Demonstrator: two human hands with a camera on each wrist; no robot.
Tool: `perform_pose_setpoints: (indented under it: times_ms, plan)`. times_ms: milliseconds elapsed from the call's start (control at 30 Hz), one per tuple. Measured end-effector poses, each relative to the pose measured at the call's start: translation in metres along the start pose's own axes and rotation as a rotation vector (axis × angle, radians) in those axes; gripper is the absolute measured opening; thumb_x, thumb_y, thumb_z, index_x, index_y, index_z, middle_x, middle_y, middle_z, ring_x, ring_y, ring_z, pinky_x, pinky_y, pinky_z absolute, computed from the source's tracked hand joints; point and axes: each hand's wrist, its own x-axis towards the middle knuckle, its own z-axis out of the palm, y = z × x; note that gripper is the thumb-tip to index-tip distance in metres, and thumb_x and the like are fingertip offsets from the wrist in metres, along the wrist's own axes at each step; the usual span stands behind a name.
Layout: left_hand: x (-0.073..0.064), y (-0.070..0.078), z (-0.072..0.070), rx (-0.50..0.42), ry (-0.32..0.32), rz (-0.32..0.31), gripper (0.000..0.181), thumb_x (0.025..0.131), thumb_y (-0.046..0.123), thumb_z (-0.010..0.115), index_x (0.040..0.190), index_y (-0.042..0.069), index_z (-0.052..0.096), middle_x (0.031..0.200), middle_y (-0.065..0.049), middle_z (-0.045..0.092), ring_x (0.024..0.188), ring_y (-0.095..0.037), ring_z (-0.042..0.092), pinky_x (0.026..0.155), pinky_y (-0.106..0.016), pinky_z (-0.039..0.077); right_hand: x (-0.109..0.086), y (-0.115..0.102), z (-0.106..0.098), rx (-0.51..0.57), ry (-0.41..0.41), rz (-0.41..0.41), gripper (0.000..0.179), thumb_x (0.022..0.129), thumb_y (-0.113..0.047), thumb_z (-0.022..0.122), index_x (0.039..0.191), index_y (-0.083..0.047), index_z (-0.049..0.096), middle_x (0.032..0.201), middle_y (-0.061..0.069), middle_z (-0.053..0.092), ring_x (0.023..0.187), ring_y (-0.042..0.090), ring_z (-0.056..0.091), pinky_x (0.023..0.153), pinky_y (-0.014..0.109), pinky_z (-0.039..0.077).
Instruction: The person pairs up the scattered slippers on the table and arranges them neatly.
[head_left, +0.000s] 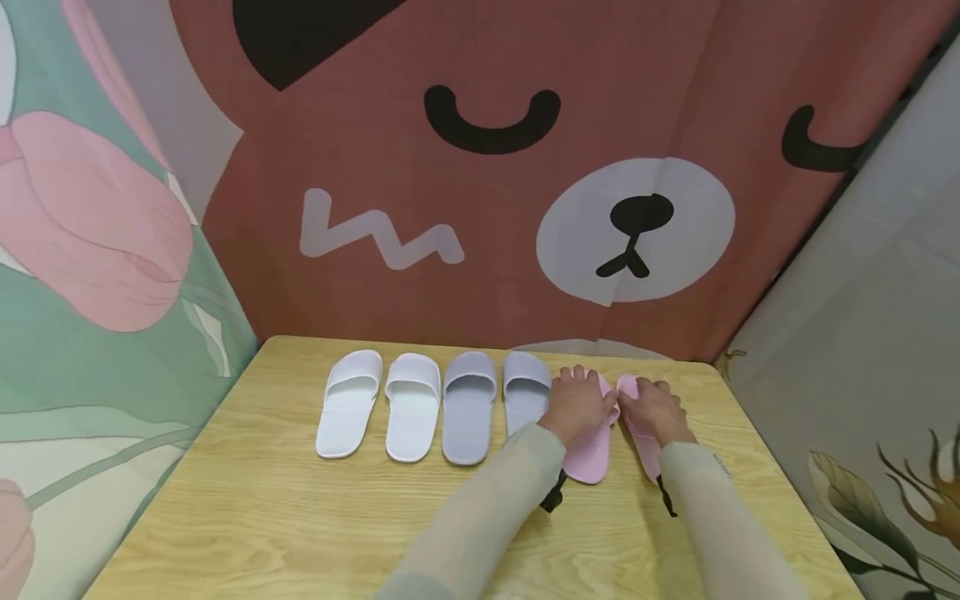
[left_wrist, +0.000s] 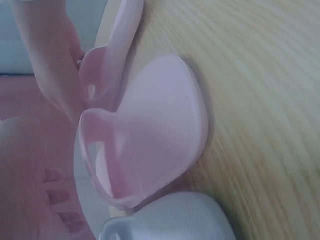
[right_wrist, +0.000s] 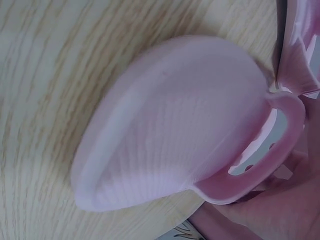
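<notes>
Over the front of one pink slipper (head_left: 590,457) lies my left hand (head_left: 576,407), its fingers pointing toward the far edge and its thumb out to the right. That slipper's strap (left_wrist: 95,150) stands arched in the left wrist view. My right hand (head_left: 656,410) holds the other pink slipper (head_left: 642,446) by its strap end. This slipper angles across the table, toe close to its partner's. In the right wrist view my right hand (right_wrist: 275,212) is at the strap (right_wrist: 265,167), with part of its fingers hidden behind it.
To the left, a grey pair, slipper (head_left: 467,421) and slipper (head_left: 527,400), stands beside a white pair, slipper (head_left: 348,417) and slipper (head_left: 413,421). All stand on a wooden table (head_left: 285,517). A bear-print curtain (head_left: 465,308) hangs behind its far edge.
</notes>
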Motion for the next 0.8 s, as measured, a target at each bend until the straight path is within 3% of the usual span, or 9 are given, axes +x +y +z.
perform_pose_setpoints:
  times_ms: [400,533,800]
  plan:
    - [0.010,-0.009,-0.004,0.065,0.007,0.021,0.067,0.103,0.065,0.029,0.150,0.020,0.046,0.143,-0.001,0.050,0.133,-0.024,0.044,0.108,-0.040,0.039,0.008,-0.011,-0.010,-0.022,0.097,-0.055,0.068,0.105,-0.046,0.036,0.152,0.004,0.035,0.150,0.038,0.029,0.130,0.062,0.033,0.103,0.074,0.029]
    - [0.006,-0.013,-0.008,0.085,0.034,0.041,0.065,0.103,0.064,0.030,0.147,0.019,0.050,0.139,0.000,0.052,0.130,-0.023,0.045,0.106,-0.039,0.040,0.010,-0.013,-0.012,-0.037,0.131,-0.066,0.067,0.105,-0.045,0.037,0.150,0.004,0.038,0.148,0.038,0.032,0.129,0.062,0.036,0.103,0.072,0.032]
    - [-0.004,-0.019,-0.013,0.085,0.044,0.042,0.066,0.102,0.065,0.032,0.148,0.021,0.049,0.145,0.000,0.049,0.134,-0.022,0.043,0.108,-0.038,0.039,0.007,-0.014,-0.011,-0.032,0.109,-0.077,0.069,0.105,-0.047,0.039,0.150,0.004,0.038,0.151,0.038,0.031,0.133,0.060,0.034,0.107,0.072,0.029]
